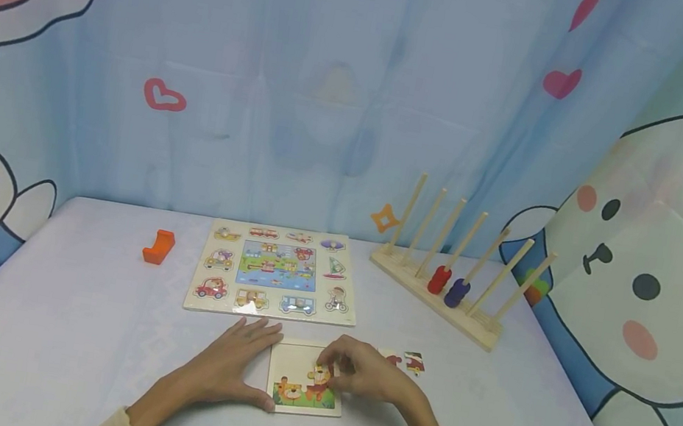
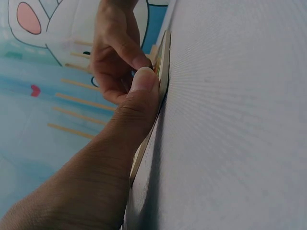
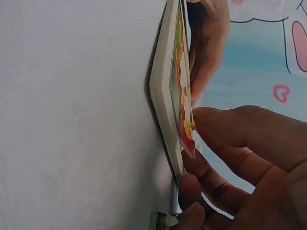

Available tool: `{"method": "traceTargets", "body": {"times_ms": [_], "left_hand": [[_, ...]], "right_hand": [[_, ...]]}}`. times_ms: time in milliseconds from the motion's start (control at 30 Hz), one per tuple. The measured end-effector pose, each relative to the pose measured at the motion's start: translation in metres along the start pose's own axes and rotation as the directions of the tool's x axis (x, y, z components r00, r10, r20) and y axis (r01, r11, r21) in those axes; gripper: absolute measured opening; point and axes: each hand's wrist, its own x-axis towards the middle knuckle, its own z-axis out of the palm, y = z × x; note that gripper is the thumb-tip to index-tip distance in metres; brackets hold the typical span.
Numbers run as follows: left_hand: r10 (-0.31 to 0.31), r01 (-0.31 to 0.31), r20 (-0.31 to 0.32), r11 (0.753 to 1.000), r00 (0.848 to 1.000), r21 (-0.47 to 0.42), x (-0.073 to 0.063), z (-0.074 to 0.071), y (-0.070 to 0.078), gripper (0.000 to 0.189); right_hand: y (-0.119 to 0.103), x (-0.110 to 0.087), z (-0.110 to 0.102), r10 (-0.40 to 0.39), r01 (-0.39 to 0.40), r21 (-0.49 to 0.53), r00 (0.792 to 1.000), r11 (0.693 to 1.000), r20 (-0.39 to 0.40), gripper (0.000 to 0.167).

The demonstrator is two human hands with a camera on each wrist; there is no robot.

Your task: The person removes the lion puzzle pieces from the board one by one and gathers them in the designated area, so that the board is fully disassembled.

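Observation:
A small wooden puzzle board (image 1: 300,410) with a cartoon animal picture lies near the front of the table. My left hand (image 1: 226,366) is spread along the board's left side, its thumb at the lower left corner and its fingers near the upper left one. Over the board's right part, my right hand (image 1: 363,369) pinches a puzzle piece (image 3: 186,139) between thumb and fingers. That piece sits tilted, one edge raised off the board in the right wrist view. Loose puzzle pieces (image 1: 414,362) lie just beyond the right hand, partly hidden by it.
Behind the small board lies a larger puzzle board (image 1: 284,237) with vehicle pictures. An orange block (image 1: 159,247) stands to its left. At the back right is a wooden peg rack (image 1: 435,301) with upright rods, a red bead stack (image 1: 440,279) and a purple one (image 1: 457,292).

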Motion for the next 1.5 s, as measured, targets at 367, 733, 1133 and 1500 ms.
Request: {"method": "traceTargets", "body": {"times_ms": [367, 733, 1133, 1500], "left_hand": [[0.003, -0.003, -0.007, 1.000, 1.000, 0.009, 0.0003, 0.0017, -0.0016, 0.107], [0.000, 0.000, -0.011, 1.000, 1.000, 0.009, 0.0005, 0.0018, -0.0016, 0.107], [0.006, -0.005, -0.015, 1.000, 1.000, 0.025, 0.0018, 0.0037, -0.0031, 0.108], [0.015, -0.015, -0.014, 1.000, 1.000, 0.025, 0.0012, 0.0030, -0.0026, 0.107]], "right_hand": [[-0.0043, 0.0012, 0.0022, 0.027, -0.027, -0.006, 1.000, 1.000, 0.005, 0.028], [-0.0062, 0.0036, 0.0041, 0.058, -0.058, -0.027, 0.998, 0.998, 0.001, 0.032], [-0.0040, 0.0025, 0.0030, -0.002, 0.002, 0.010, 1.000, 1.000, -0.006, 0.022], [0.0032, -0.0027, -0.0054, -0.020, 0.022, 0.111, 1.000, 0.994, -0.021, 0.019]]}}
